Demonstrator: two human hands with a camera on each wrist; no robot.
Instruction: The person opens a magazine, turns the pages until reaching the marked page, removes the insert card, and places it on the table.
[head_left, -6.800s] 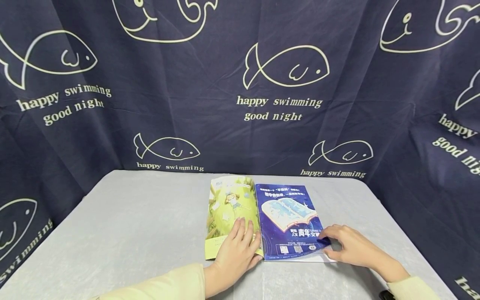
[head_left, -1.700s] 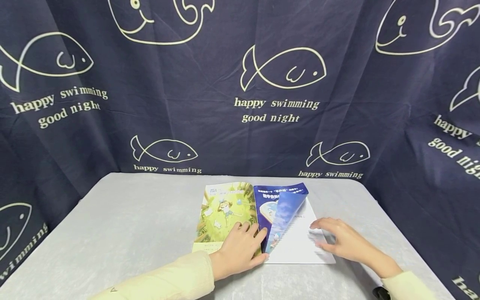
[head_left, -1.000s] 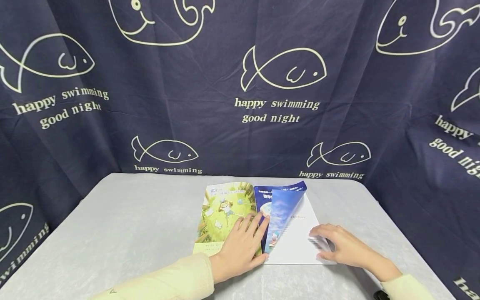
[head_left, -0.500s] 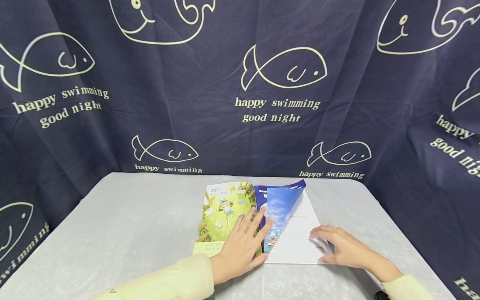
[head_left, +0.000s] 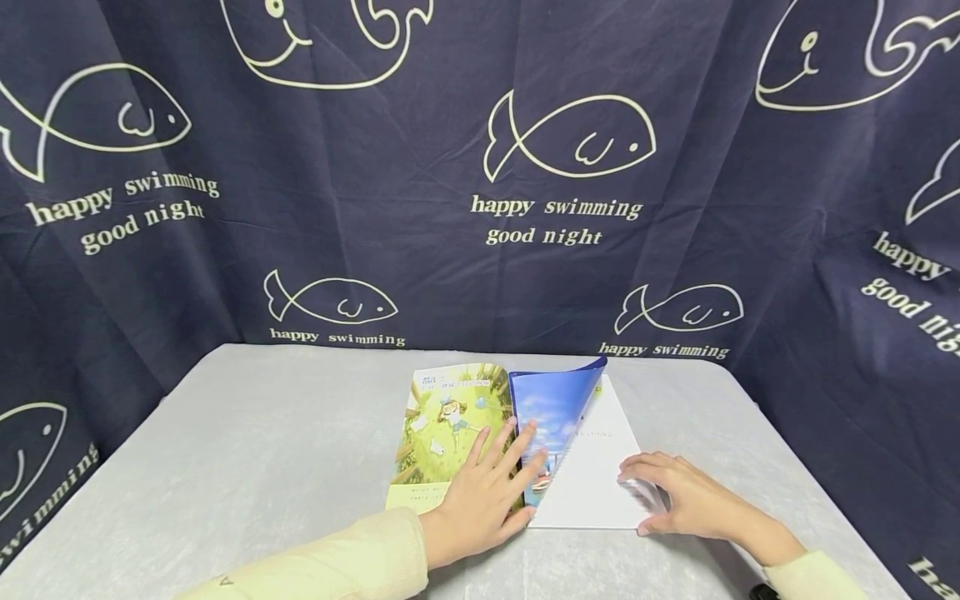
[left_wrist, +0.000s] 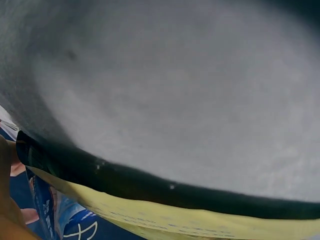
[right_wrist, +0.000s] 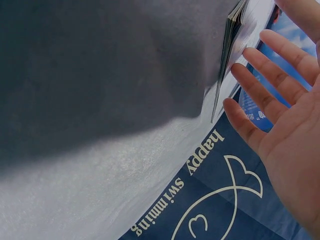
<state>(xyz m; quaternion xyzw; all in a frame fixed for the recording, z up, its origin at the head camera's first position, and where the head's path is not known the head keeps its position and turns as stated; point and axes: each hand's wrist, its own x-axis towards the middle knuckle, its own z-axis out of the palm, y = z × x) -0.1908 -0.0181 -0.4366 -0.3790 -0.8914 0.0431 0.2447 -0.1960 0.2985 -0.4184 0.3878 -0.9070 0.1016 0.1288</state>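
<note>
An open magazine lies on the table, its left page showing a child on green grass. A blue sky page folds leftward, baring a white printed page. My left hand rests near the spine, fingers spread over the green page and the folded one. At the lower right edge my right hand holds the page edges between bent fingers and thumb. In the right wrist view these fingers meet the edge of the page stack. The left wrist view shows mostly tabletop.
A pale grey cloth covers the table. Dark blue curtains with fish drawings and lettering hang at the back and both sides. Cream sleeves cover the forearms. Something black sits by the right cuff.
The blue page, flat at first, has folded over and moved farther left. My left fingers have spread onto it. My right hand stays at the right edge, its thumb slightly lower.
</note>
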